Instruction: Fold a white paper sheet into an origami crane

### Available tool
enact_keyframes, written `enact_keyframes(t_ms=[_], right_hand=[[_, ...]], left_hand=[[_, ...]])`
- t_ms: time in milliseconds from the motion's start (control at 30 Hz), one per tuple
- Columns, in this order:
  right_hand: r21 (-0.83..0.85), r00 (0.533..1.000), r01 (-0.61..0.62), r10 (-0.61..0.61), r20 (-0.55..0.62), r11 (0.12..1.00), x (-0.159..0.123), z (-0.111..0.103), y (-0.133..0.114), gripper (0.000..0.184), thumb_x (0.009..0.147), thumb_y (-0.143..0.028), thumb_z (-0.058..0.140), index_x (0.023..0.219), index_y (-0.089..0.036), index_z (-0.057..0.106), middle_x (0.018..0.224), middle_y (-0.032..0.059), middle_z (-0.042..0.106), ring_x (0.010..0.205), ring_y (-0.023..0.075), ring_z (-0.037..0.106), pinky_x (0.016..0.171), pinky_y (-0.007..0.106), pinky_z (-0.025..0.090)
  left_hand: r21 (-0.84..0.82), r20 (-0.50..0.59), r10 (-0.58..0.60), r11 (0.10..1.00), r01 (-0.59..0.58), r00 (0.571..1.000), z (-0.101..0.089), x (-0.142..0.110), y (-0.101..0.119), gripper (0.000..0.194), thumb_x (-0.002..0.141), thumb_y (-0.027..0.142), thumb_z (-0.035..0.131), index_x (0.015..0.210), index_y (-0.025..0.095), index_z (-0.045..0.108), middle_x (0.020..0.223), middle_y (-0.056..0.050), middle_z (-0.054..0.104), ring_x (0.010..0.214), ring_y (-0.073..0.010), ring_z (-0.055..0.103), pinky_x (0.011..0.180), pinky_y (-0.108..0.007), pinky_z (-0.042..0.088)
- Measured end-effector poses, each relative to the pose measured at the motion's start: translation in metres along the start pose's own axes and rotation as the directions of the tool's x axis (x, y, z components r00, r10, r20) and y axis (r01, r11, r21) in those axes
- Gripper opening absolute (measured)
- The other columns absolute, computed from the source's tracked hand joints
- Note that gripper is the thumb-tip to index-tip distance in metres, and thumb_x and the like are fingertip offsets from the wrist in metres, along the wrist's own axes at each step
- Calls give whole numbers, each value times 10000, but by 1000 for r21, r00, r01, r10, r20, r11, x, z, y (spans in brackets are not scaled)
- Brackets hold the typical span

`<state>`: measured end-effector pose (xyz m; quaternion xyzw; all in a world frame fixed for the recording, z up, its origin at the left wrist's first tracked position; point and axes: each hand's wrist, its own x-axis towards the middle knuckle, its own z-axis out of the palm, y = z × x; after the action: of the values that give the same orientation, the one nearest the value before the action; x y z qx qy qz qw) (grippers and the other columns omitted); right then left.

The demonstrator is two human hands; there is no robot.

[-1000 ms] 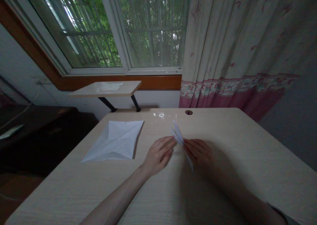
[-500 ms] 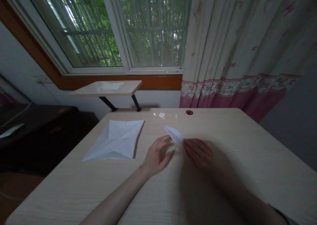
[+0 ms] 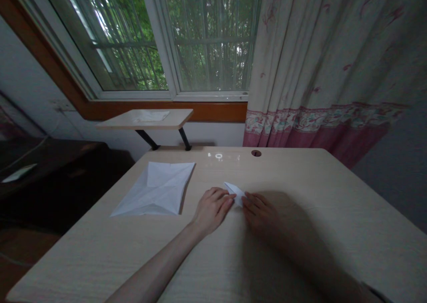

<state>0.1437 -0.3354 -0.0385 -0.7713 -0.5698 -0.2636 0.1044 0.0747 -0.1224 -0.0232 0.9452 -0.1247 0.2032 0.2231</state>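
Observation:
Between my hands, near the middle of the desk (image 3: 207, 258), is a small piece of folded white paper (image 3: 236, 193). My left hand (image 3: 213, 208) pinches its left side, with the thumb and fingertips brought together at the edge. The opposite side is gripped by my right hand (image 3: 262, 212), whose fingers are closed and partly in shadow. My fingers cover parts of the folded paper, so its full shape is hidden. To the left of my left hand lies a larger creased sheet of white paper (image 3: 160, 189), spread out on the desk.
A small raised shelf (image 3: 173, 121) on black legs stands at the desk's back left, with a whitish sheet (image 3: 151, 115) on it. A round cable hole (image 3: 256, 153) is near the back edge. Behind are a window and a floral curtain (image 3: 300, 71). A dark surface (image 3: 66, 169) lies left.
The folded paper has turned from nearly upright to lying lower between my hands. My left hand opened beside it half a second ago and now pinches it again. The large sheet has not moved.

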Motion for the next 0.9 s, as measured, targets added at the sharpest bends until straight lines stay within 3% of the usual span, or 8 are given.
enact_keyframes(t_ms=[133, 267, 433, 633, 733, 900], right_hand=[[138, 993, -94, 83, 79, 986, 1, 1, 1, 312, 882, -90, 492, 1085, -184, 710, 1161, 92, 716, 1125, 246, 635, 1014, 439, 510], [314, 976, -202, 164, 145, 928, 2, 0, 4, 333, 856, -79, 511, 1089, -174, 728, 1130, 90, 733, 1051, 247, 665, 989, 411, 527], [424, 970, -235, 180, 165, 875, 2, -2, 9, 350, 808, -38, 526, 1053, -177, 734, 1116, 84, 735, 1054, 229, 656, 955, 364, 539], [527, 973, -231, 201, 114, 818, 5, -4, 14, 406, 763, 2, 487, 1046, -191, 705, 1085, 82, 717, 1048, 227, 645, 954, 402, 537], [563, 977, -201, 202, 62, 801, 5, -3, 16, 380, 782, -24, 487, 1061, -199, 678, 1073, 82, 704, 1050, 232, 641, 951, 424, 539], [604, 973, -224, 215, 89, 765, 3, -3, 18, 390, 821, -38, 479, 1139, -213, 623, 1106, 85, 677, 1046, 225, 639, 948, 410, 539]], left_hand=[[16, 5, -55, 998, 54, 998, 2, 0, -2, 297, 1009, 322, 464, 1132, 247, 723, 1087, -54, 710, 1029, -234, 590, 918, -424, 490], [51, 25, -88, 995, 86, 996, 3, 0, -2, 251, 959, 286, 558, 1156, 273, 711, 1181, -56, 669, 1083, -253, 569, 929, -444, 487], [27, 37, -70, 997, 69, 997, 3, 0, -3, 268, 885, 242, 654, 1147, 272, 702, 1205, -64, 635, 1101, -265, 562, 943, -459, 491], [-186, 36, 25, 982, -18, 999, 10, -3, -7, 227, 910, 144, 555, 1091, 229, 664, 1139, -58, 646, 1080, -196, 601, 951, -345, 518], [-206, 64, 34, 978, -20, 997, 12, -5, -8, 243, 895, 131, 555, 1100, 226, 644, 1148, -53, 645, 1092, -194, 607, 970, -335, 515], [-215, 113, 31, 976, -6, 993, 8, -4, -3, 262, 885, 128, 542, 1126, 204, 612, 1156, -63, 638, 1112, -201, 596, 997, -343, 500]])
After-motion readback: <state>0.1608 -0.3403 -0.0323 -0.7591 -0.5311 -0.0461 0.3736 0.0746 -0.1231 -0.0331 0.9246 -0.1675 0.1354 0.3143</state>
